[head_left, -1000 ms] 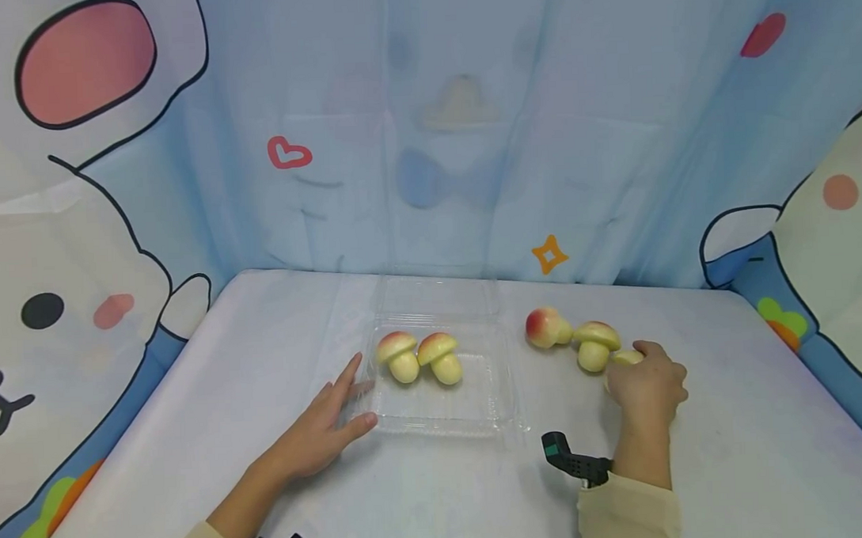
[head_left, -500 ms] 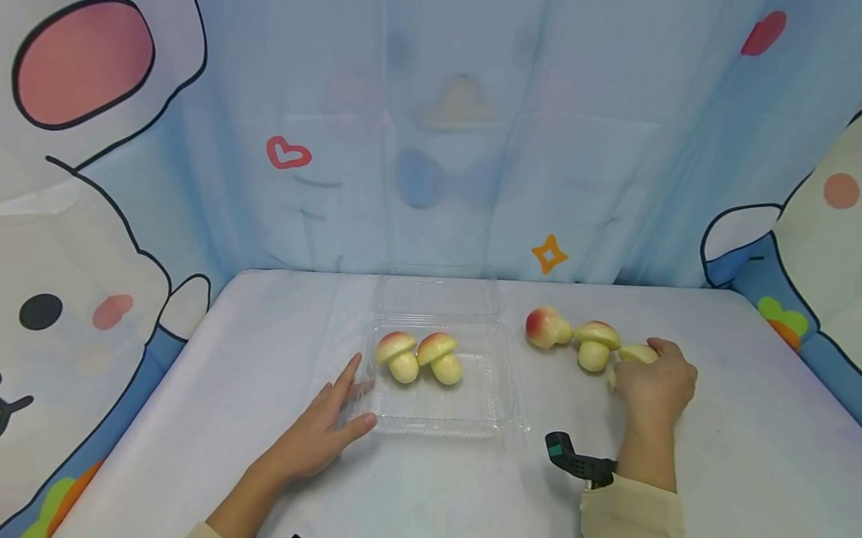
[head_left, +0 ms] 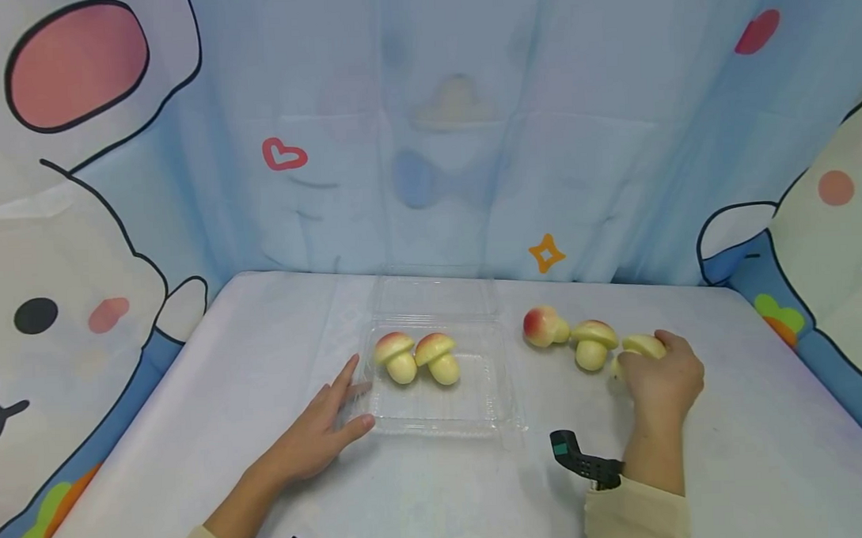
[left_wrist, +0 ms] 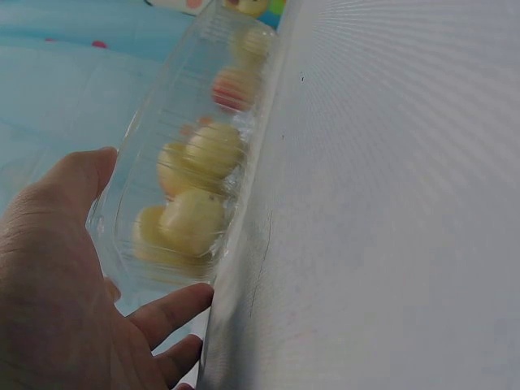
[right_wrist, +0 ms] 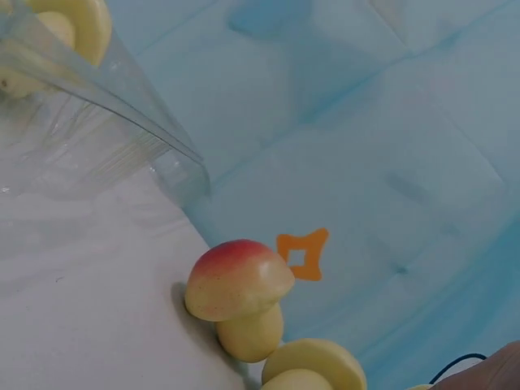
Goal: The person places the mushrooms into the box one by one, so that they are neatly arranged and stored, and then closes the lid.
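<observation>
- Left of clear container (head_left: 443, 424): left hand (head_left: 316, 439) blocks
- Inside it: two mushrooms (head_left: 443, 367); right half passable
- Right of it: open gap, then three mushrooms (head_left: 591, 354), right hand (head_left: 664, 379)

No words, brands or numbers can be read in any view, though printed on the blue curtain (head_left: 367, 81) are a red outlined heart (head_left: 284, 154) and, lower and to its right, an orange four-pointed star (head_left: 547, 254), also visible from the right wrist.

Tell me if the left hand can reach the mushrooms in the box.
Likely yes: the left hand is at the edge of the box, and nothing seems to cover its mushrooms from above.
</observation>
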The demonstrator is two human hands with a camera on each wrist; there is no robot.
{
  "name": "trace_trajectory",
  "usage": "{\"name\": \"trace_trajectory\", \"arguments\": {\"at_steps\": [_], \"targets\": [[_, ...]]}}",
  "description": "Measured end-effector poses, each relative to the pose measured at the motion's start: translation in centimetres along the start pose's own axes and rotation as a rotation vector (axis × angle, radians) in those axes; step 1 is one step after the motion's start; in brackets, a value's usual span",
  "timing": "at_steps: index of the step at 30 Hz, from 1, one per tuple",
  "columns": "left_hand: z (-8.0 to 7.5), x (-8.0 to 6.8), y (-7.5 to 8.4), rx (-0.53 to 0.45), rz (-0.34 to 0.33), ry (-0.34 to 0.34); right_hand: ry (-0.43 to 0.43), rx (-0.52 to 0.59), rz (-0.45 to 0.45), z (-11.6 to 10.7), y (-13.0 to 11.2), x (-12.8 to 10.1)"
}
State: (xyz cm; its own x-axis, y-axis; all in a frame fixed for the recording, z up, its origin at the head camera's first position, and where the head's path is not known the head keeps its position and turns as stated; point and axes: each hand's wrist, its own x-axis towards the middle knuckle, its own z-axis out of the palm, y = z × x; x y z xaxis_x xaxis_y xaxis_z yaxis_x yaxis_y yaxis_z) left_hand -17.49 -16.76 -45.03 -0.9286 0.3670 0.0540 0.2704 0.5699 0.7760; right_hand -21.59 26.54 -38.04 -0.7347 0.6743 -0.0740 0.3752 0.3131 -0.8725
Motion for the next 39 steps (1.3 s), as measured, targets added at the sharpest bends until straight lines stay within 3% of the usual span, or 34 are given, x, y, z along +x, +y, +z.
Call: {"name": "trace_trajectory", "arguments": {"at_steps": [21, 30, 39], "targets": [[0.1, 0.0, -0.1, -0.002, -0.010, -0.002, -0.061, 0.040, 0.047, -1.3, -1.5, -0.7], [0.1, 0.0, 0.0, -0.004, -0.022, -0.007, -0.081, 0.047, 0.015, -1.1, -1.8, -1.0], [0.1, 0.0, 0.0, -0.002, -0.017, -0.004, -0.161, 0.008, -0.054, -1.0, -2.4, -1.5]]}}
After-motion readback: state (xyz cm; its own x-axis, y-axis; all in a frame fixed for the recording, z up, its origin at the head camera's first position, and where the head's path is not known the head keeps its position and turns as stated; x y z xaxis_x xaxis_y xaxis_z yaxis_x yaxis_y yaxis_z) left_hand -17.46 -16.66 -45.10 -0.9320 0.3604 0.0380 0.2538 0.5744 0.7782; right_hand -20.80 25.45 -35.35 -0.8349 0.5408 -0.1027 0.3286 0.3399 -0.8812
